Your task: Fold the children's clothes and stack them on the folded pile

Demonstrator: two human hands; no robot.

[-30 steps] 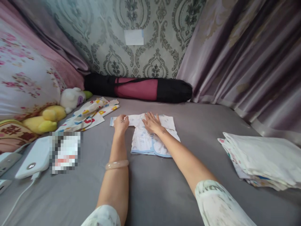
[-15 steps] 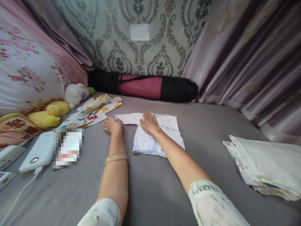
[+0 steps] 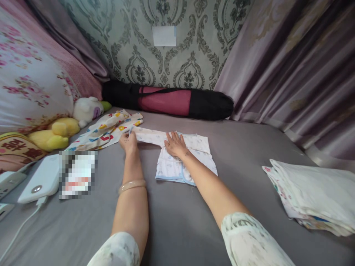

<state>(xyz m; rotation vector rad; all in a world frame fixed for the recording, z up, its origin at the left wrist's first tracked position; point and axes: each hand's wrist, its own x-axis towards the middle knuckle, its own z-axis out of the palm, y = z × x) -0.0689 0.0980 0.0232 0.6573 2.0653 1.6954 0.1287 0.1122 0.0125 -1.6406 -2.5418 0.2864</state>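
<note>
A small white baby shirt [image 3: 169,167] with blue trim lies spread on the grey sheet. Its left sleeve stretches out toward my left hand [image 3: 128,142], which pinches the cuff and holds it a little off the bed. My right hand [image 3: 175,144] rests flat on the shirt's upper body, fingers spread. The other sleeve lies folded across the shirt's right part. Just beyond my left hand is a crumpled white cloth [image 3: 101,129] with a colourful print.
A black and red long bag [image 3: 163,100] lies along the wall. Folded clothes [image 3: 318,195] are stacked at the right. On the left are plush toys [image 3: 54,135], a white power bank [image 3: 41,179] with a cable, and a power strip [image 3: 9,183].
My left hand has closed on the sleeve's cuff, lifted it slightly and drawn it a little to the left. My right hand stays on the shirt.
</note>
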